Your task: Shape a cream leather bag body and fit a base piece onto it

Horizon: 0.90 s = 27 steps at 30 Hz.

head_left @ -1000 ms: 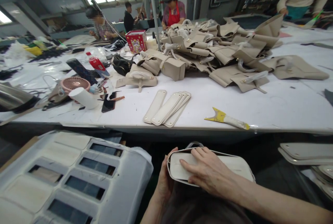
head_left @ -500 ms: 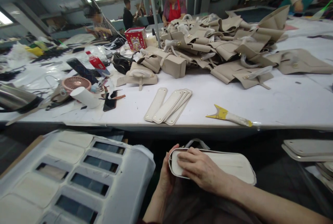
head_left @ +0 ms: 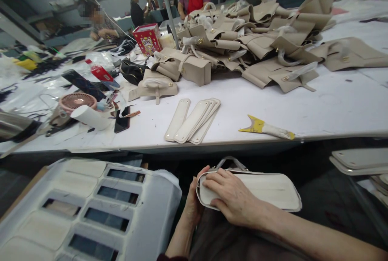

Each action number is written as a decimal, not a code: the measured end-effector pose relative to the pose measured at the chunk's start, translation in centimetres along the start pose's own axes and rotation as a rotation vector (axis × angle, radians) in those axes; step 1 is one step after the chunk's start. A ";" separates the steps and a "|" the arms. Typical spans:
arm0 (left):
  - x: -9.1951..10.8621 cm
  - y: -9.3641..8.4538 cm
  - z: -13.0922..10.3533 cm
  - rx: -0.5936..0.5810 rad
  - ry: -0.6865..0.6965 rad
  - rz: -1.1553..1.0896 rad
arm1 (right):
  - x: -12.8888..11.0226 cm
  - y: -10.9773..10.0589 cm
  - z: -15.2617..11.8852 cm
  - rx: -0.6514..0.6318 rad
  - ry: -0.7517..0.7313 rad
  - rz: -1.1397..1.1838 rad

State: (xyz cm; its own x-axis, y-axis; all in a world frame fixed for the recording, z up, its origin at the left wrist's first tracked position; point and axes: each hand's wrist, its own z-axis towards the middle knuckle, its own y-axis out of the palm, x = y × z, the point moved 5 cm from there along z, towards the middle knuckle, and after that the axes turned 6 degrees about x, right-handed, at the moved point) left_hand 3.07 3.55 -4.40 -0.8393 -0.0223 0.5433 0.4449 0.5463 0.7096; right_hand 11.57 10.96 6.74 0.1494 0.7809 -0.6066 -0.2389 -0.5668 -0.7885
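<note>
A cream handbag [head_left: 266,190] lies on its side above my lap, its long rounded base panel facing up at me. From its far edge a clear-wrapped handle [head_left: 232,160] sticks up. My left hand [head_left: 195,196] is closed round the bag's left end, thumb and fingers partly hidden behind it. On the left part of the base panel rests my right hand [head_left: 232,196], its fingers pressed close together and its thumb near the lower rim, closed on the bag. The bag's inside is out of sight.
A white worktable [head_left: 333,111] carries a heap of beige bag pieces [head_left: 254,43], several cream strips [head_left: 194,119], a yellow forked tool [head_left: 263,127] and a small fan [head_left: 78,101]. A cloth-covered slotted crate [head_left: 151,212] stands left; stacked panels [head_left: 360,160] lie right. People work beyond.
The camera view has tipped down slightly, so the table things sit higher and further left. My right thumb has shifted a little on the panel; both hands stay on the bag.
</note>
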 end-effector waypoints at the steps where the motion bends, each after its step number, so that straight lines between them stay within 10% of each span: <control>1: 0.0 -0.1 0.0 -0.003 0.001 0.000 | 0.0 0.0 0.0 -0.003 0.009 0.001; 27: 0.3 -0.2 -0.9 0.000 -0.089 0.044 | -0.8 0.5 -0.2 0.018 0.069 -0.054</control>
State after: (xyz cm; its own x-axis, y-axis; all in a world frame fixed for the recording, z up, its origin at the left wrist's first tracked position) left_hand 3.01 2.69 -3.91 -0.8434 0.0760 0.5318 0.4818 0.5450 0.6862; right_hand 11.51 9.99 6.80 0.2280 0.7899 -0.5693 -0.2458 -0.5190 -0.8187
